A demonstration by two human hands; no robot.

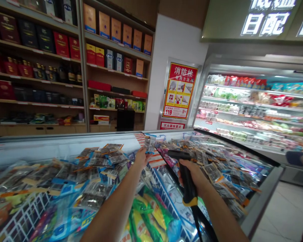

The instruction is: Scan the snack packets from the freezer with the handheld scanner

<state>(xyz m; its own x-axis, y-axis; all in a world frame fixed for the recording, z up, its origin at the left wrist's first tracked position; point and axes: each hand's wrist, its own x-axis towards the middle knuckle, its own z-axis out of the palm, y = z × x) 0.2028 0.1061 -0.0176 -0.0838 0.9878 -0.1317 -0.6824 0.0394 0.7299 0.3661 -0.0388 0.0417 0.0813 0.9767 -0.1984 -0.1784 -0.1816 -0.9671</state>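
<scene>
My left hand (pixel 142 157) reaches over the chest freezer (pixel 265 188) and pinches a small clear packet (pixel 149 144) by its lower edge, holding it up above the freezer. Beside it, my right hand (pixel 193 174) is wrapped round the grip of a black handheld barcode scanner (pixel 183 168) with a yellow band at its base. The scanner's head points left toward the lifted packet. A black cable (pixel 198 223) runs down from the handle. Under both hands lie several dark packets with blue and orange edges (pixel 101 174).
Green and yellow bags (pixel 151 215) sit in the freezer below my arms, behind a white wire divider (pixel 27 218). Wooden shelves of boxed goods (pixel 65 50) stand behind. A red poster (pixel 179 90) hangs on the pillar. An open chiller (pixel 255 111) is at right, and a person's arm (pixel 299 158) shows at its edge.
</scene>
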